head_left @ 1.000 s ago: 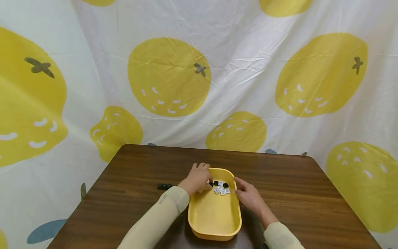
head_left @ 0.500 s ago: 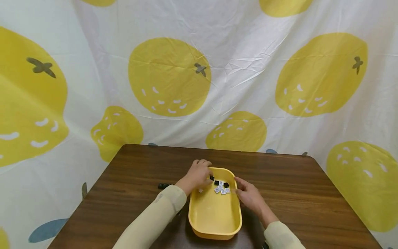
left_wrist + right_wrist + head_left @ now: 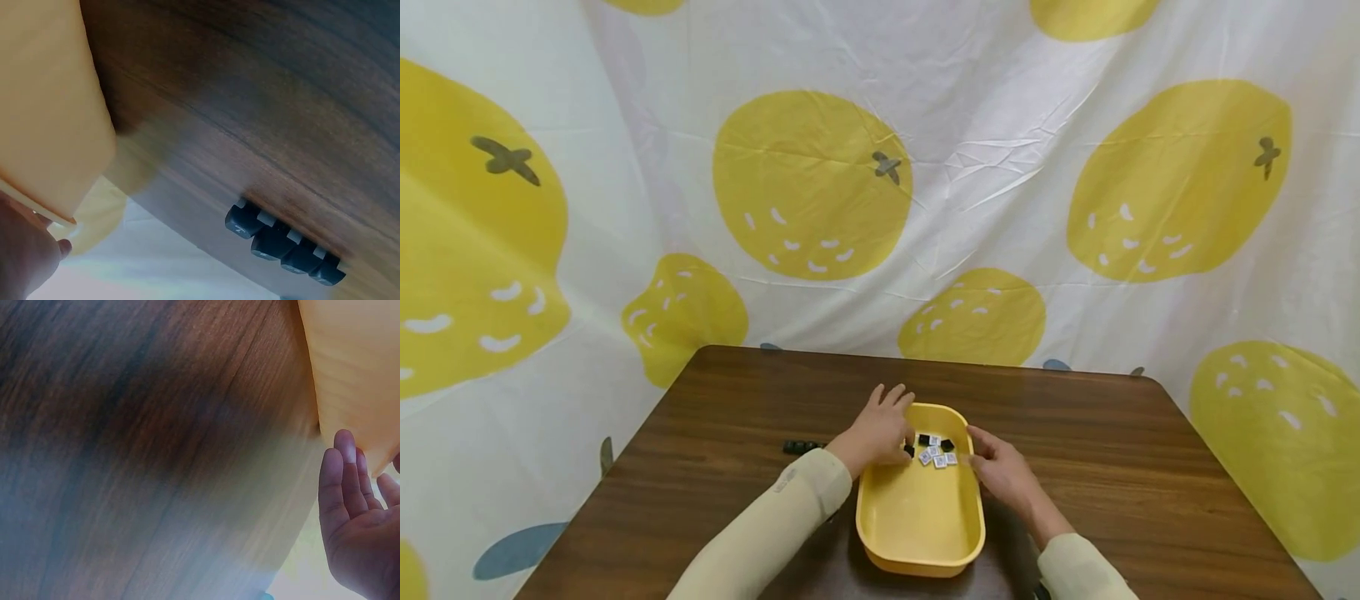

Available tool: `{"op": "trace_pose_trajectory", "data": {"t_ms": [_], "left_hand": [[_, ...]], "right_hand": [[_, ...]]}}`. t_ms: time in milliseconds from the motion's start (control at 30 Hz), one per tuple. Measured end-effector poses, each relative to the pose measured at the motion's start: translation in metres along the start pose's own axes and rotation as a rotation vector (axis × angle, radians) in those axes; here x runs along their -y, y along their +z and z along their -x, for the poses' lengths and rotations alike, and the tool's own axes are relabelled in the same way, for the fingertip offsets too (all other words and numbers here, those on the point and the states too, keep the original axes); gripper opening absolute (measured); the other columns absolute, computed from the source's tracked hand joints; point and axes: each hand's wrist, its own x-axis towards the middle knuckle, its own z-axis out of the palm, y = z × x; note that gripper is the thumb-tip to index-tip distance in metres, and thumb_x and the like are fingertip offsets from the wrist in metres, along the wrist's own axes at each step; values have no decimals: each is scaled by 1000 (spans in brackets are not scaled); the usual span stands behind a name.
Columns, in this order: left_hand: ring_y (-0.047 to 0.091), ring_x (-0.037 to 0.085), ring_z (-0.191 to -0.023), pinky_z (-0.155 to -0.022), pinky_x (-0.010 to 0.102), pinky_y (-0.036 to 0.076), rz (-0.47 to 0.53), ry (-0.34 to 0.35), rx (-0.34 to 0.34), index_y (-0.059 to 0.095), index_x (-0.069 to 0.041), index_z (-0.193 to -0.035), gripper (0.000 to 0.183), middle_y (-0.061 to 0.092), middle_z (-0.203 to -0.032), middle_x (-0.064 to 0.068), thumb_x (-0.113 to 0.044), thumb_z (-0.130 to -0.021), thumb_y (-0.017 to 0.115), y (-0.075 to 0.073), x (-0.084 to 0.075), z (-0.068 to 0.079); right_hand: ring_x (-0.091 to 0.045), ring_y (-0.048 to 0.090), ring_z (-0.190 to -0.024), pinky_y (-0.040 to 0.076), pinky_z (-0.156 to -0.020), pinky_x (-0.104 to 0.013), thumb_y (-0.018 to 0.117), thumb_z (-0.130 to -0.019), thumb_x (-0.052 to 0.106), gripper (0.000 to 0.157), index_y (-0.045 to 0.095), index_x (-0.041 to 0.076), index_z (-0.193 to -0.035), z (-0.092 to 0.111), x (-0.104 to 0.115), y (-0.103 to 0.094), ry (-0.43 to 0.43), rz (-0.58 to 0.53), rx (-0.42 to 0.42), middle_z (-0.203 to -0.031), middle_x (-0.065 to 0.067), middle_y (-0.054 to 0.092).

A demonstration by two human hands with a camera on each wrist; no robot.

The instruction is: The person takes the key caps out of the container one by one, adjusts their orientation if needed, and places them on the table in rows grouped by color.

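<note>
— Two hands on one tray, that's the scene from my console. Go from the near end?

— Near end first. The yellow tray (image 3: 917, 533) sits on the desk (image 3: 1112, 467) right in front of the person, and its near half is bare floor. Everything in it lies at the far end: a small cluster of white tiles (image 3: 936, 457) with a few black tiles (image 3: 946, 445) touching or just beside them.

— And the grips?

— The right grip (image 3: 1000, 475) is released, with straight fingers resting against the tray's right wall. My right wrist view shows the same, with the fingers (image 3: 347, 481) flat beside the yellow side. It has not shifted over the last second.

— What changed, then?

— The left grip (image 3: 876, 429). A second ago its fingers were curled over the tray's far left corner, among the tiles. Now they are stretched out past the rim and relaxed, and I see nothing held in them. One black tile lies just by the thumb, slightly nearer than before. I read that as the picking pausing, with the tiles left in the tray.

— Anything outside the tray?

— A row of black keycaps (image 3: 284, 240) lies on the desk to the left, apart from the tray. Beyond the far edge hangs the lemon-print cloth (image 3: 812, 183).
</note>
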Motion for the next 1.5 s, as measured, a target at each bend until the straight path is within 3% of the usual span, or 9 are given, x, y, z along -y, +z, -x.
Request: {"op": "trace_pose_trajectory", "data": {"t_ms": [233,533,700,833,933,1100,1367,1500], "left_hand": [[13,33,-150,-116,57,12,-104,7,28,76,-40,-99,20,27,-161,9,-53,-84,73,-1,-2,2],[13,32,-150,-116,57,13,-114,4,33,75,-42,-106,25,26,-161,9,-56,-85,71,0,-2,3],[15,32,-149,-116,56,13,-8,-8,-4,76,-39,-108,24,30,-159,8,-50,-87,72,1,-1,4],[33,29,-140,-110,49,31,68,16,-124,78,-30,-106,22,45,-148,8,-42,-89,72,-3,5,7],[48,23,-118,-97,39,42,102,60,-199,79,-22,-103,21,57,-128,5,-37,-89,74,-7,10,7],[58,19,-96,-89,31,46,232,101,-207,77,-12,-106,21,67,-104,2,-26,-90,74,-11,17,8],[63,20,-94,-90,35,48,367,89,-251,74,-6,-113,26,70,-103,5,-19,-91,73,-14,27,15],[60,21,-91,-82,36,49,442,89,-277,71,-5,-120,30,67,-103,7,-15,-93,70,-15,34,19]], "right_hand": [[-25,54,-67,48,-56,-38,58,-96,8,52,47,3,-147,0,2,0,-6,0,3,-88,-11,56],[-23,52,-64,47,-56,-38,59,-96,9,52,46,4,-147,0,2,0,-2,5,4,-88,-11,57],[-23,52,-66,48,-56,-38,58,-97,9,52,46,4,-147,2,2,1,3,17,8,-91,-11,57],[-23,51,-65,47,-55,-37,57,-96,8,52,46,3,-147,2,1,2,-3,5,7,-89,-11,56],[-22,51,-64,46,-55,-36,58,-96,7,52,46,2,-147,1,1,2,-6,-5,4,-88,-11,55],[-23,52,-66,47,-55,-36,57,-97,7,52,46,3,-147,1,2,1,-6,0,9,-90,-11,56],[-21,50,-63,46,-54,-35,56,-97,5,51,46,2,-147,1,1,1,-12,1,1,-91,-14,57],[-20,50,-62,46,-54,-35,55,-96,4,51,46,1,-146,1,1,1,-15,1,-5,-90,-14,58]]}}
